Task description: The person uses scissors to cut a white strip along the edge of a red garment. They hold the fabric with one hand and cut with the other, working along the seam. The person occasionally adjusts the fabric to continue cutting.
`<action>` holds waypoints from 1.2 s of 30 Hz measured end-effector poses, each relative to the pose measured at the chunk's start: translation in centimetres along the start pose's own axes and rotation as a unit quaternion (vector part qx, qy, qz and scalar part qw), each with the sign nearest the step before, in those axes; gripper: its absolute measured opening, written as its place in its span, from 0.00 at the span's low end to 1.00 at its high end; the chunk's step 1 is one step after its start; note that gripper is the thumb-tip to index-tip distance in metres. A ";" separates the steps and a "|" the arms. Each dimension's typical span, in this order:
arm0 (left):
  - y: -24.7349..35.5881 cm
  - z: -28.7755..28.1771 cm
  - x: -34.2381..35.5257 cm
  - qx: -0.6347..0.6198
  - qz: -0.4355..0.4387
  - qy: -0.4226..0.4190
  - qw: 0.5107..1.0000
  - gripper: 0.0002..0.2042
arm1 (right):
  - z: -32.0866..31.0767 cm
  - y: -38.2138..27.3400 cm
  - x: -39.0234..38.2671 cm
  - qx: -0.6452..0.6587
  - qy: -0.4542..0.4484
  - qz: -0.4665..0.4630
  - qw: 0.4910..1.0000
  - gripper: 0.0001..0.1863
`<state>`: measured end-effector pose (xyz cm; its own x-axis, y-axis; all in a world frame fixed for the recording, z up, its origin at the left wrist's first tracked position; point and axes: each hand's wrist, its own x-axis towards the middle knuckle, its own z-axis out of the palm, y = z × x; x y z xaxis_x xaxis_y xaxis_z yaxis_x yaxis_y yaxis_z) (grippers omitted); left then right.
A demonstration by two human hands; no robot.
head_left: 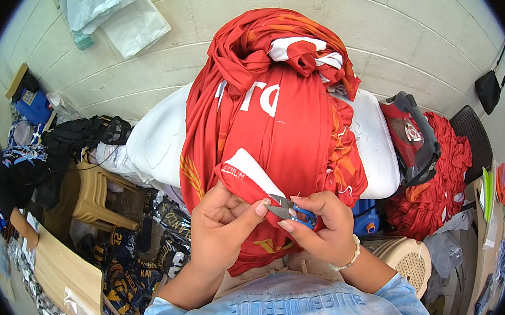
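Pale block wall (pixel 423 38) well beyond the fingers (pixel 249 217), spanning the far side. White desk (pixel 376 145) nearer, showing to left and right of the fingers. Draped over its middle, a big pile of red garments (pixel 304 128), directly ahead of the fingers and hanging down behind them, with orange and white patches. Far right of the fingers, a second red heap (pixel 430 204); low on their left, dark lettered garments (pixel 119 255) beside a tan plastic stool (pixel 95 200).

Left hand (pixel 217 237) pinching a folded red fabric edge (pixel 235 182) with a white section, thumb pressed on top, held just above the pile. Right hand (pixel 327 229) closed around small blue-handled snips (pixel 307 216), thumb below and index finger above. Blades apparently parted, close beside the left thumb and along the fabric's seam.

Likeliest trouble: a nicked thumb, from blades so close to the pinch. Also possible: a hole in the cloth, from a fold caught between the blades, or a slipped edge, from the pile's weight dragging on a loose grip.
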<state>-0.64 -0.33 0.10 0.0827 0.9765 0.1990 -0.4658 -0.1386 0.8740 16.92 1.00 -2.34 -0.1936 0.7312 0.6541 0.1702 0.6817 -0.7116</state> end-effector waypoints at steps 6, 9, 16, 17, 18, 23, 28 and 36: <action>0.0 0.1 -0.1 0.000 0.004 0.003 1.000 0.15 | -0.2 -0.2 0.3 -0.014 -0.011 -0.001 1.000 0.16; 0.0 0.1 -0.2 0.004 0.003 0.007 1.000 0.14 | -0.2 -0.3 0.4 -0.024 -0.015 0.003 1.000 0.14; -0.2 -0.1 -0.2 0.027 0.010 0.009 1.000 0.16 | 0.4 -0.6 0.0 0.162 0.001 0.134 0.978 0.11; -0.2 -0.1 -0.2 0.027 0.016 0.008 0.999 0.17 | 0.5 -0.6 -0.3 0.239 -0.013 0.193 0.951 0.10; -0.2 0.0 -0.1 0.026 0.023 0.007 0.999 0.18 | 0.5 -0.4 -0.5 0.210 -0.023 0.199 0.957 0.09; 0.6 -0.5 0.5 0.002 0.021 0.069 0.997 0.23 | 0.0 0.7 -1.1 0.112 -0.072 0.190 0.973 0.07; 0.7 -0.7 0.4 0.008 0.023 0.057 0.998 0.24 | -0.1 0.7 -0.9 0.084 -0.090 0.187 0.975 0.09; 0.5 -0.5 0.3 0.019 -0.003 0.021 1.000 0.23 | -0.1 0.7 0.5 0.104 -0.034 0.087 0.990 0.16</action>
<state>-1.32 -0.04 0.33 0.0473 0.9834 0.1750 -0.4313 -0.1379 0.8916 17.09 1.85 -2.53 -0.2446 0.8292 0.5026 0.0048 0.5194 -0.8545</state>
